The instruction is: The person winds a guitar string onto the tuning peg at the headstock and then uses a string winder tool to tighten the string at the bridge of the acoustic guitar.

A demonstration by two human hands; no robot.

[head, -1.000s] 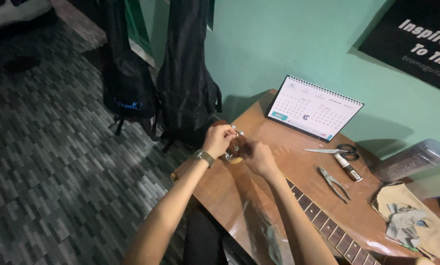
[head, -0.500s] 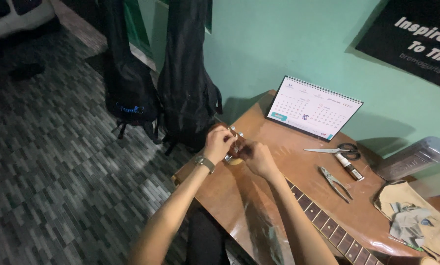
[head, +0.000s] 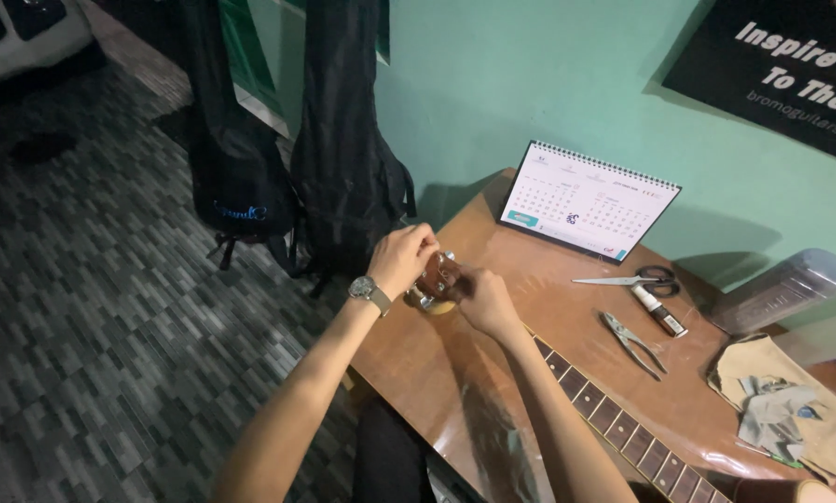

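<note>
Guitar headstock [head: 439,278] over glossy brown table [head: 548,307], teal wall [head: 530,84]

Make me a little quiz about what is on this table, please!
1. True or false: both hands, the left hand and the right hand, are at the guitar headstock.
2. Which lies nearest the scissors? A) desk calendar B) small tube C) crumpled cloth
3. Fill in: the metal tool beside the guitar neck is a pair of ____.

Key: 1 true; 2 B; 3 pliers.
</note>
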